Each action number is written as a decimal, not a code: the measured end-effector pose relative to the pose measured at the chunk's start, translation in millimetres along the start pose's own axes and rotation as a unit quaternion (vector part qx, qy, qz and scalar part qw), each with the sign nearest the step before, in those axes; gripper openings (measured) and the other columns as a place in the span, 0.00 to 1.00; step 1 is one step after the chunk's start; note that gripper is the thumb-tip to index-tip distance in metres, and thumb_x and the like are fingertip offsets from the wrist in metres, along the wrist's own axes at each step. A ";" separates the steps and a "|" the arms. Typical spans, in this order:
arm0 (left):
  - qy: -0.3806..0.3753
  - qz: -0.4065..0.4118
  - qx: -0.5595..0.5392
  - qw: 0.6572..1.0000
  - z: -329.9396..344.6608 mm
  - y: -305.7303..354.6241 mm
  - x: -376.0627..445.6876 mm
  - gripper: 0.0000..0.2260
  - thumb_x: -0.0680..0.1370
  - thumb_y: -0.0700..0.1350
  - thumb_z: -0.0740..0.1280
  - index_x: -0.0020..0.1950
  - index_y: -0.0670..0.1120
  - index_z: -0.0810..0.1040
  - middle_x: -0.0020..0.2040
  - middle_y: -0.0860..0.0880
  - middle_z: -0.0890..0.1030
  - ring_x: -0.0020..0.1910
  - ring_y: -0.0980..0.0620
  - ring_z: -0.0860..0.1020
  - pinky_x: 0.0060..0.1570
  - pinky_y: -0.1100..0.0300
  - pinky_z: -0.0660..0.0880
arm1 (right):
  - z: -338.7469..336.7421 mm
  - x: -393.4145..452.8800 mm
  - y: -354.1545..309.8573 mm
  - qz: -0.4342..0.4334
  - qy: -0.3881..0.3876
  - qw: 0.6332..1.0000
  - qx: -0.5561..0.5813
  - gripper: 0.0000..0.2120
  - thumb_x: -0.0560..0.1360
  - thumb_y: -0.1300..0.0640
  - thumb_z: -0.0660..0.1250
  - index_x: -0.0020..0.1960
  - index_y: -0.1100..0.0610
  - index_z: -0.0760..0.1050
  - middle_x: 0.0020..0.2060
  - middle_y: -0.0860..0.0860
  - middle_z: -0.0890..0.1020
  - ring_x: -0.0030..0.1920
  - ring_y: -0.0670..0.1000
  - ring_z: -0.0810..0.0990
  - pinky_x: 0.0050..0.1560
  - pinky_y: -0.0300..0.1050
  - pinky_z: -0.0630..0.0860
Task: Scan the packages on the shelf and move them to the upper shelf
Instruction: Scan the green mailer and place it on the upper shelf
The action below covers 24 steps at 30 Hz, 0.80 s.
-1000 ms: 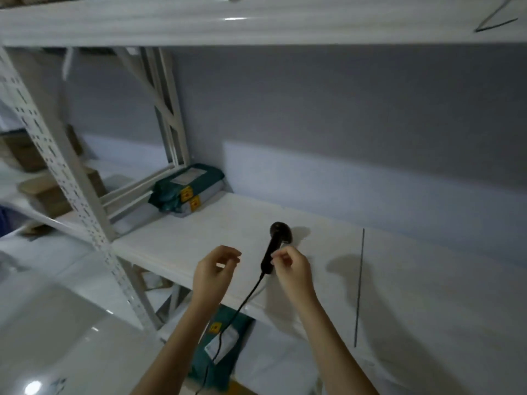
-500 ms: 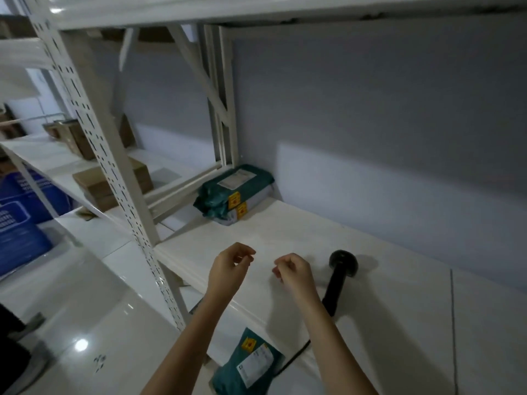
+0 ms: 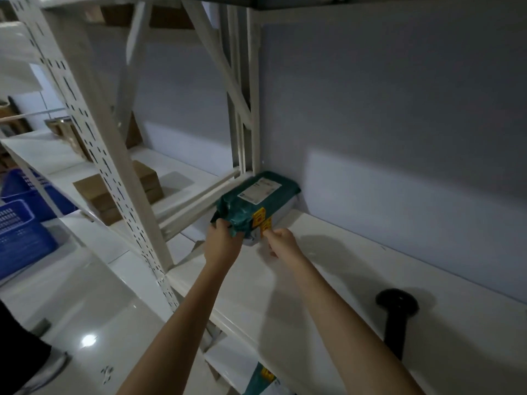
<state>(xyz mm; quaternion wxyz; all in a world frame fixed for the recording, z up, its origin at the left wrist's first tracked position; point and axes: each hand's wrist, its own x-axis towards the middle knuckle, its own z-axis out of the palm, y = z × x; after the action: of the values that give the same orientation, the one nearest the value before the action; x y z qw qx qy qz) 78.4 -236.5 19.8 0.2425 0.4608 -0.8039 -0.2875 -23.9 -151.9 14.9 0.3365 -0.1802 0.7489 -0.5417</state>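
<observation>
- The green package (image 3: 256, 202) lies at the back left corner of the shelf (image 3: 328, 252), against the wall and beside the white upright post (image 3: 251, 109). A second, paler parcel seems to sit under it, though I cannot make that one out clearly.
- I judge the green one to be a soft plastic mailer: light, crinkly, a little slick, with loose film at the ends that bunches when squeezed. It will sag if I lift it by one corner, so I would rather take it by both near corners, or slide a palm under the middle, keeping the white label (image 3: 259, 191) facing up for the scan.
- My left hand (image 3: 224, 242) has its fingers curled round the near left corner of the green package, gathering the film.
- My right hand (image 3: 281, 242) is at the near right corner, by the yellow stickers (image 3: 261, 219). Its fingers look curled as if pinching the edge, but blur hides the contact, so I cannot tell whether it truly holds anything.
- The black scanner (image 3: 396, 315) lies on the same shelf well to my right, untouched by either hand.
</observation>
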 end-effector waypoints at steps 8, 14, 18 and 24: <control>-0.074 0.046 0.108 0.990 -4.2 -6.4 95.9 0.23 0.78 0.48 0.62 0.69 0.38 0.63 0.68 0.38 0.66 0.66 0.40 0.67 0.63 0.47 0.70 | 48.0 68.5 -23.5 0.085 0.124 0.988 -0.037 0.29 0.75 0.42 0.60 0.66 0.63 0.67 0.64 0.62 0.72 0.63 0.61 0.72 0.61 0.50 0.72; -0.124 0.112 0.189 0.968 9.0 -2.4 127.4 0.22 0.80 0.50 0.56 0.69 0.38 0.64 0.68 0.38 0.69 0.67 0.40 0.66 0.66 0.49 0.66 | 61.7 87.9 -28.8 0.111 0.156 0.981 -0.026 0.31 0.73 0.41 0.62 0.67 0.62 0.68 0.64 0.61 0.73 0.62 0.61 0.73 0.62 0.51 0.73; -0.123 0.135 0.192 0.964 19.5 -2.6 121.2 0.21 0.80 0.51 0.55 0.68 0.39 0.65 0.71 0.36 0.66 0.70 0.38 0.64 0.68 0.45 0.62 | 67.8 95.3 -24.8 0.113 0.154 0.981 0.015 0.27 0.73 0.45 0.64 0.65 0.60 0.71 0.63 0.61 0.76 0.62 0.61 0.75 0.64 0.55 0.72; -0.121 0.126 0.082 0.981 18.1 -6.8 114.4 0.20 0.78 0.48 0.60 0.66 0.37 0.66 0.68 0.34 0.66 0.67 0.37 0.65 0.63 0.45 0.67 | 59.3 87.1 -9.7 0.075 0.194 0.974 0.095 0.19 0.75 0.50 0.64 0.61 0.59 0.73 0.56 0.59 0.81 0.54 0.58 0.80 0.53 0.48 0.77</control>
<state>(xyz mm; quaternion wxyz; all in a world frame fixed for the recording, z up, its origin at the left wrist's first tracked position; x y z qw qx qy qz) 18.3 -335.6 16.4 0.1388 0.3357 -0.8999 -0.2411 -45.1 -251.4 -13.9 0.2402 0.0178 0.7562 -0.6084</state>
